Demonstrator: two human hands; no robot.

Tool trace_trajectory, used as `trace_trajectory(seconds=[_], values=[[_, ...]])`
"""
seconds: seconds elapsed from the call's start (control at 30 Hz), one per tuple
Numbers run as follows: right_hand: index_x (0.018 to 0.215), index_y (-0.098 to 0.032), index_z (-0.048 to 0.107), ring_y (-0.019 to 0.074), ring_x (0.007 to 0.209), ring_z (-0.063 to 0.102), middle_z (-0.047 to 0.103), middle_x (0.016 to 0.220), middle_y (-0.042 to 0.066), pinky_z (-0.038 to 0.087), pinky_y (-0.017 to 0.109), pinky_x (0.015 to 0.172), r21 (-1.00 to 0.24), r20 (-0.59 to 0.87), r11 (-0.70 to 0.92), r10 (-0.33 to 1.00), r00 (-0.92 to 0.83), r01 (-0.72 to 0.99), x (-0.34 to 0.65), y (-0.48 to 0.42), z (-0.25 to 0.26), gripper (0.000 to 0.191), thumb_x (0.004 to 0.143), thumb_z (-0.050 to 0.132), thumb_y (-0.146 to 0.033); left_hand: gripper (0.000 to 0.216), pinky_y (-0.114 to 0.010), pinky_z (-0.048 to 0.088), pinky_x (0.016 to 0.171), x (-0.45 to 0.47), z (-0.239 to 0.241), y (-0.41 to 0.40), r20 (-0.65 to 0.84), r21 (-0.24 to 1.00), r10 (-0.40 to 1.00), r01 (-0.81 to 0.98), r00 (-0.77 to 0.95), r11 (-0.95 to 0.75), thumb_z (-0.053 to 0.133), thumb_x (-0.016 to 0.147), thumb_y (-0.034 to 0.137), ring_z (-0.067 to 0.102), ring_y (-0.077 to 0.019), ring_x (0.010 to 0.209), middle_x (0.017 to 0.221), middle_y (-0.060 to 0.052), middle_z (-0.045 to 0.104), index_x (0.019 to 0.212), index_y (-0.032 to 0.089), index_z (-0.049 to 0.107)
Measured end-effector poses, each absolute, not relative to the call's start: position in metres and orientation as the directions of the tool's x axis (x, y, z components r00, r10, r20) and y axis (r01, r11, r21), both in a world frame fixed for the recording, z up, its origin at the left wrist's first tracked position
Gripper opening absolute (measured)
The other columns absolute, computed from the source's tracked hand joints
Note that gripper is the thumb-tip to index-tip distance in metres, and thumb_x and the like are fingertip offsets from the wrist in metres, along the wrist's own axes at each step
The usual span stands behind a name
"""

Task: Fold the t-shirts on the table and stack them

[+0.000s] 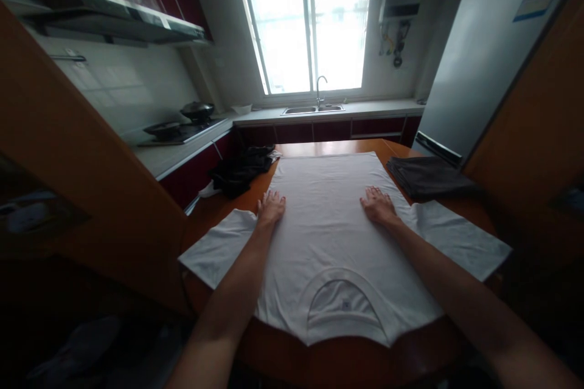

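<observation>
Bare forearms (239,298) were nearest cam, reaching over white short-sleeved fabric T-shirt (323,225), flat on brown wooden table (328,147), collar twd cam. L hand (272,206) & R hand (378,203) rested palm-down on shirt nr L & R side edges resp., fingers slightly apart, nothing gripped. Folded dark-grey cloth (429,176) lay just R of shirt's far half, crumpled black cloth (241,170) to L.

1. The head-worn camera is looking forward and down from the near side of a table (319,148).
2. It is viewing a white shirt (326,213) closely, lower centre.
3. Farther off, a window (283,24) is showing, upper centre.
</observation>
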State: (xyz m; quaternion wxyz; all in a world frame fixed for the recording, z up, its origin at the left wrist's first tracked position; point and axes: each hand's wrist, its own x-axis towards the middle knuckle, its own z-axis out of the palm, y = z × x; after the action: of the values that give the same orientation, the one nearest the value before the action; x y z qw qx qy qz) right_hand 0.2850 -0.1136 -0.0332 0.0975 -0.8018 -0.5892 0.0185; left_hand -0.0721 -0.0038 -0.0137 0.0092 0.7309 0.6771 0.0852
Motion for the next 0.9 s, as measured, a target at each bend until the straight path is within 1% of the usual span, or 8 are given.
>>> trace_trajectory(seconds=[0.07,0.13,0.27,0.33,0.63,0.77,0.83,0.9], values=[[0.158,-0.009,0.034,0.0253,0.154,0.023,0.026,0.167,0.015,0.014,0.046,0.124,-0.177,0.093,-0.293,0.945,0.312,0.94,0.286,-0.113,-0.035,0.065,0.103,0.027,-0.042,0.062,-0.058,0.019,0.123,-0.068,-0.014,-0.005,0.129,0.122,0.99,0.99,0.06,-0.076,0.025,0.103,0.045,0.023,-0.0348,0.154,0.165,-0.015,0.03,0.156,0.017,0.041],[0.158,-0.009,0.034,0.0252,0.154,0.022,0.026,0.167,0.015,0.014,0.046,0.124,-0.176,0.096,-0.295,0.944,0.315,0.939,0.285,-0.112,-0.037,0.064,0.103,0.027,-0.042,0.063,-0.059,0.016,0.123,-0.058,-0.014,-0.008,0.146,0.117,0.983,0.984,0.115,-0.132,0.027,0.103,0.046,0.019,-0.0356,0.155,0.166,-0.016,0.028,0.157,0.015,0.039],[0.158,-0.01,0.034,0.0243,0.154,0.022,0.026,0.167,0.015,0.015,0.045,0.124,-0.164,0.101,-0.295,0.944,0.313,0.941,0.283,-0.112,-0.036,0.064,0.103,0.027,-0.041,0.062,-0.056,0.017,0.123,-0.038,-0.016,-0.016,0.096,0.137,0.937,0.928,0.335,-0.346,0.028,0.104,0.049,0.017,-0.0314,0.156,0.168,-0.01,0.023,0.159,0.022,0.034],[0.158,-0.01,0.034,0.0245,0.154,0.022,0.026,0.167,0.015,0.015,0.045,0.124,-0.161,0.105,-0.292,0.945,0.311,0.943,0.283,-0.113,-0.037,0.064,0.103,0.026,-0.041,0.061,-0.055,0.017,0.124,-0.035,-0.017,-0.018,0.065,0.145,0.933,0.922,0.354,-0.359,0.026,0.104,0.051,0.021,-0.0315,0.155,0.168,-0.009,0.026,0.158,0.024,0.036],[0.158,-0.009,0.035,0.0253,0.154,0.023,0.027,0.167,0.013,0.014,0.046,0.124,-0.178,0.12,-0.294,0.941,0.318,0.939,0.285,-0.111,-0.04,0.064,0.103,0.027,-0.041,0.066,-0.05,0.017,0.125,-0.05,-0.023,-0.01,0.111,0.15,0.988,0.981,0.105,-0.121,0.027,0.102,0.051,0.022,-0.0343,0.154,0.166,-0.012,0.029,0.157,0.017,0.039],[0.157,-0.009,0.037,0.0251,0.153,0.025,0.028,0.166,0.014,0.015,0.047,0.124,-0.188,0.124,-0.294,0.939,0.32,0.937,0.285,-0.112,-0.039,0.064,0.102,0.027,-0.042,0.065,-0.053,0.018,0.124,-0.047,-0.022,-0.011,0.141,0.156,0.989,0.985,0.05,-0.072,0.03,0.102,0.049,0.022,-0.0352,0.154,0.165,-0.016,0.03,0.156,0.014,0.04],[0.156,-0.009,0.038,0.0251,0.153,0.025,0.029,0.166,0.014,0.016,0.047,0.124,-0.187,0.124,-0.291,0.94,0.317,0.938,0.285,-0.112,-0.038,0.064,0.102,0.027,-0.042,0.063,-0.054,0.02,0.123,-0.043,-0.019,-0.014,0.122,0.155,0.978,0.971,0.167,-0.185,0.032,0.103,0.049,0.022,-0.0341,0.154,0.166,-0.015,0.028,0.157,0.016,0.039],[0.156,-0.009,0.039,0.0253,0.153,0.026,0.03,0.166,0.014,0.017,0.047,0.124,-0.182,0.127,-0.287,0.942,0.312,0.94,0.286,-0.113,-0.039,0.064,0.102,0.027,-0.042,0.06,-0.054,0.019,0.123,-0.038,-0.016,-0.02,0.066,0.151,0.919,0.906,0.389,-0.395,0.033,0.104,0.05,0.019,-0.032,0.155,0.168,-0.009,0.024,0.158,0.024,0.037]])
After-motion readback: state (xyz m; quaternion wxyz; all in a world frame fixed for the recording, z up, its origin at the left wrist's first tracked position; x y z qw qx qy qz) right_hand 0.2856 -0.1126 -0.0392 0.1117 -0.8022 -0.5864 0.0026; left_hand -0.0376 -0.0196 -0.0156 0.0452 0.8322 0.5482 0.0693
